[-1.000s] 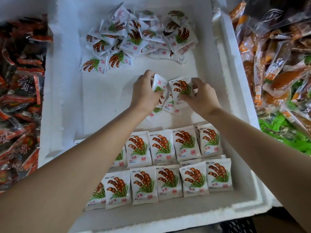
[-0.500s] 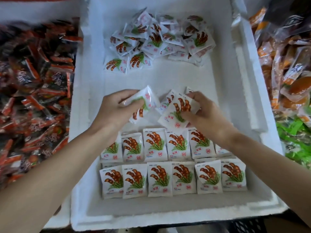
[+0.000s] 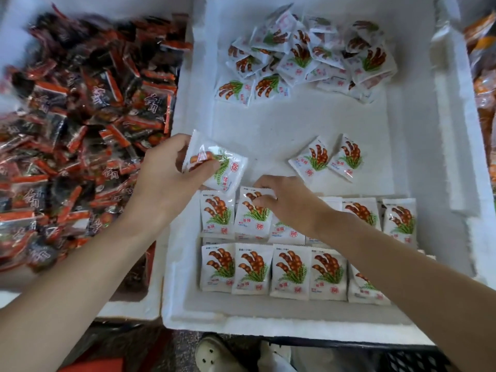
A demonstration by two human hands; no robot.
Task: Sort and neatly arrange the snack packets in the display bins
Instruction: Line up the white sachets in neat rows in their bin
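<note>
Filling the second row back from the front edge of the foam bin (image 3: 182, 304), my right hand (image 3: 284, 202) pinches one packet (image 3: 251, 218) down into line. My left hand (image 3: 166, 178) grips the next packet (image 3: 228, 170) above the row's left end; it probably needs squaring alongside.

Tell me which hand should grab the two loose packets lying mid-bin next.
Right. The right hand lies just short of the two loose packets, its fingers curled on a row packet already in place. The left hand is farther and grips a spare packet.
</note>
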